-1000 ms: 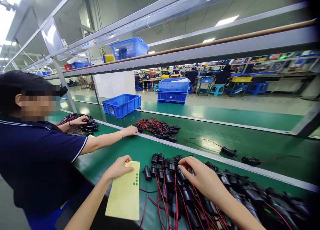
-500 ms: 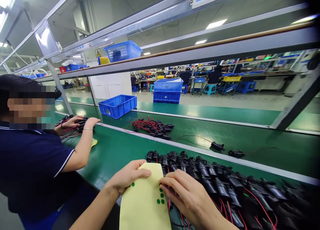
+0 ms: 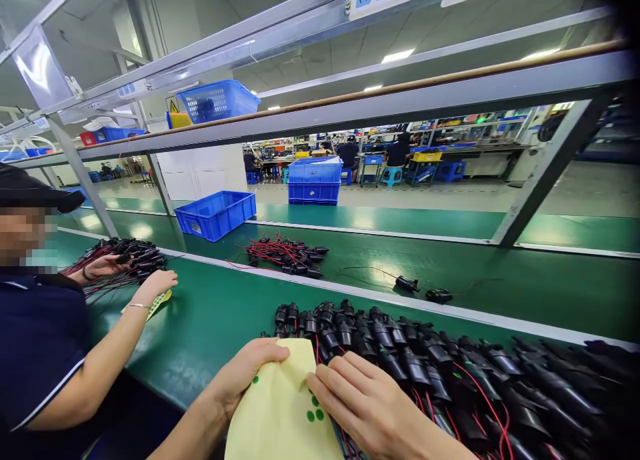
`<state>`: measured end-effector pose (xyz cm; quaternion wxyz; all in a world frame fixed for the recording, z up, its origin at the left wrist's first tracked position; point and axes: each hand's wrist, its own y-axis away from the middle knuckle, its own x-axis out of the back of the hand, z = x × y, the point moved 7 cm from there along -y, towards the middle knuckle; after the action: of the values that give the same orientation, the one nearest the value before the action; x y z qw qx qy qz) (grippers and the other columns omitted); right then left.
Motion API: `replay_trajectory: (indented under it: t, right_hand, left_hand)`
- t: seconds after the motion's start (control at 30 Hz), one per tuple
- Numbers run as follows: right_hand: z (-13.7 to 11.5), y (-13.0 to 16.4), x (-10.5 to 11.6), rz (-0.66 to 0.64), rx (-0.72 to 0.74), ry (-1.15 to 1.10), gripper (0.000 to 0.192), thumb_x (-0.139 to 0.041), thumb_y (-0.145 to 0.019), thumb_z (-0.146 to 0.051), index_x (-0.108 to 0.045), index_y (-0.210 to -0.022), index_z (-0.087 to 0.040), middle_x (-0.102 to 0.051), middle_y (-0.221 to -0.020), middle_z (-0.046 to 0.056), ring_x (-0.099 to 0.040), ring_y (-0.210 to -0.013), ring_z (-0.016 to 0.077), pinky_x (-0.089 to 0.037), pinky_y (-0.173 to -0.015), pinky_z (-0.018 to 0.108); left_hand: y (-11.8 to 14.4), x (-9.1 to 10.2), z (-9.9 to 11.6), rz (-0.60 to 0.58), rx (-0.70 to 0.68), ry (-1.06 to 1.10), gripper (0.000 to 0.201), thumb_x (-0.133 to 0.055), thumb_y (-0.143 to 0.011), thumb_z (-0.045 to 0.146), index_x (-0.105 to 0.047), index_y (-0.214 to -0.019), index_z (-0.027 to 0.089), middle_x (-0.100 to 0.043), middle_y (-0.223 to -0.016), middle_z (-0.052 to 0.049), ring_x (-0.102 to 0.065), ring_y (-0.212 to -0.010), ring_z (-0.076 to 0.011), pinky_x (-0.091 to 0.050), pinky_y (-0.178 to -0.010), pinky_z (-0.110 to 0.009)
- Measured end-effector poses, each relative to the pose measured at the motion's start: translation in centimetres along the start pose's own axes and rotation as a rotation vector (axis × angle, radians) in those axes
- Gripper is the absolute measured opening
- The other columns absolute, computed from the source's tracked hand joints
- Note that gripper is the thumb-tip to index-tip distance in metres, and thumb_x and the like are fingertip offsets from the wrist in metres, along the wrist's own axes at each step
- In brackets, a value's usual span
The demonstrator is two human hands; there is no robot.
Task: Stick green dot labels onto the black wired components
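Observation:
My left hand (image 3: 245, 377) holds the upper left edge of a pale yellow sticker sheet (image 3: 283, 413) that carries small green dot stickers (image 3: 315, 413). My right hand (image 3: 365, 403) lies on the sheet's right side, its fingertips touching the sheet beside the green dots. Just behind both hands lies a long row of black connectors with red wires (image 3: 425, 363) on the green bench (image 3: 210, 313).
A co-worker in a dark blue shirt (image 3: 35, 340) sits at my left, both hands at another bundle of black connectors (image 3: 125, 257). A third pile of wired connectors (image 3: 285, 253) and two loose ones (image 3: 420, 288) lie on the conveyor belt. Blue crates (image 3: 215, 213) stand behind.
My right hand left the connectors and came onto the sheet, which my left hand lifted closer. The view swung right. The co-worker drew the outstretched arm back to their own bundle.

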<state>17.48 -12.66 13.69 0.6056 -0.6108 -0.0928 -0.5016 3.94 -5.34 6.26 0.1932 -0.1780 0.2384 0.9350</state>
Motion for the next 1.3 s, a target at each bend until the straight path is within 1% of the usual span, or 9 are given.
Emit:
replay_trajectory:
  t: [0.23, 0.3, 0.5, 0.57, 0.67, 0.8, 0.97, 1.17, 1.3]
  right_hand:
    - [2.3, 0.5, -3.3, -0.134, -0.023, -0.037, 0.021, -0.053, -0.1, -0.015, -0.063, -0.083, -0.019, -0.062, -0.071, -0.001, -0.054, -0.064, 0.0146, -0.042, -0.059, 0.029]
    - [7.1, 1.6, -4.7, -0.173, -0.189, -0.019, 0.019, -0.058, -0.1, -0.02, -0.064, -0.082, -0.02, -0.064, -0.074, -0.002, -0.059, -0.067, 0.0124, -0.047, -0.062, 0.025]
    - [29.5, 11.6, -5.5, -0.41, -0.905, 0.2, 0.031, -0.065, -0.1, -0.034, -0.063, -0.126, -0.018, -0.067, -0.125, 0.008, -0.069, -0.102, 0.0216, -0.06, -0.086, 0.042]
    - [33.9, 15.1, -5.5, -0.503, -1.033, 0.218, 0.033, -0.066, -0.099, -0.034, -0.063, -0.128, -0.017, -0.066, -0.127, 0.009, -0.069, -0.104, 0.0226, -0.06, -0.087, 0.043]
    - [36.3, 18.4, -6.0, -0.591, -1.12, 0.214, 0.034, -0.067, -0.099, -0.034, -0.062, -0.128, -0.017, -0.067, -0.125, 0.009, -0.07, -0.103, 0.0223, -0.06, -0.086, 0.042]
    - [35.8, 18.0, -5.9, -0.561, -1.08, 0.217, 0.034, -0.067, -0.099, -0.033, -0.062, -0.128, -0.017, -0.067, -0.124, 0.009, -0.07, -0.101, 0.0219, -0.06, -0.085, 0.041]
    - [32.1, 10.8, -1.0, -0.307, -0.813, 0.216, 0.037, -0.065, -0.1, -0.032, -0.059, -0.134, -0.019, -0.066, -0.128, 0.009, -0.069, -0.106, 0.0234, -0.06, -0.087, 0.044]
    - [19.6, 2.0, 6.1, -0.012, -0.338, 0.121, 0.061, -0.051, -0.105, -0.021, -0.023, -0.158, -0.023, -0.068, -0.125, 0.013, -0.069, -0.112, 0.0232, -0.061, -0.091, 0.039]
    - [9.9, -0.7, 8.4, 0.038, -0.06, 0.057, 0.053, -0.046, -0.104, -0.013, -0.035, -0.154, -0.027, -0.072, -0.123, 0.01, -0.071, -0.111, 0.0206, -0.062, -0.091, 0.034]
  left_hand:
    - [-2.3, 2.3, -0.5, -0.037, 0.037, -0.059, 0.038, -0.086, -0.068, 0.04, -0.067, -0.091, 0.015, -0.073, -0.076, -0.002, -0.067, -0.067, -0.0151, -0.052, -0.066, -0.024]
    - [-3.1, 4.5, 0.4, -0.075, 0.026, -0.217, 0.046, -0.086, -0.07, 0.049, -0.061, -0.091, 0.017, -0.07, -0.078, -0.001, -0.066, -0.064, -0.014, -0.051, -0.064, -0.024]
    - [-6.2, 14.4, 2.4, 0.016, 0.012, -0.78, 0.052, -0.077, -0.074, 0.062, -0.047, -0.077, 0.021, -0.053, -0.07, 0.007, -0.048, -0.057, -0.0095, -0.035, -0.055, -0.019]
    - [-7.2, 16.7, 2.5, 0.08, -0.036, -1.035, 0.047, -0.071, -0.078, 0.061, -0.047, -0.075, 0.021, -0.052, -0.072, 0.006, -0.049, -0.064, -0.0132, -0.036, -0.058, -0.022]
    - [-8.0, 18.1, 3.3, 0.227, -0.154, -1.267, 0.031, -0.062, -0.085, 0.051, -0.052, -0.08, 0.022, -0.059, -0.081, 0.001, -0.057, -0.078, -0.0211, -0.043, -0.071, -0.027]
    - [-6.6, 16.0, 6.3, 0.456, -0.366, -1.408, 0.034, -0.05, -0.092, 0.056, -0.057, -0.093, 0.023, -0.065, -0.102, -0.008, -0.059, -0.1, -0.0315, -0.046, -0.09, -0.042]
    - [-3.6, 7.0, 9.6, 0.335, -0.551, -1.237, 0.028, -0.048, -0.097, 0.049, -0.06, -0.107, 0.025, -0.064, -0.12, -0.01, -0.056, -0.117, -0.0299, -0.042, -0.103, -0.044]
    - [0.9, -4.5, 12.4, 0.24, -0.865, -0.934, 0.021, -0.055, -0.097, 0.035, -0.062, -0.111, 0.022, -0.066, -0.12, -0.009, -0.059, -0.118, -0.0253, -0.041, -0.107, -0.038]
    - [1.6, -9.4, 8.3, -0.183, -0.603, -0.469, 0.038, -0.055, -0.097, 0.055, -0.058, -0.104, 0.018, -0.072, -0.101, -0.009, -0.069, -0.096, -0.0221, -0.052, -0.092, -0.037]
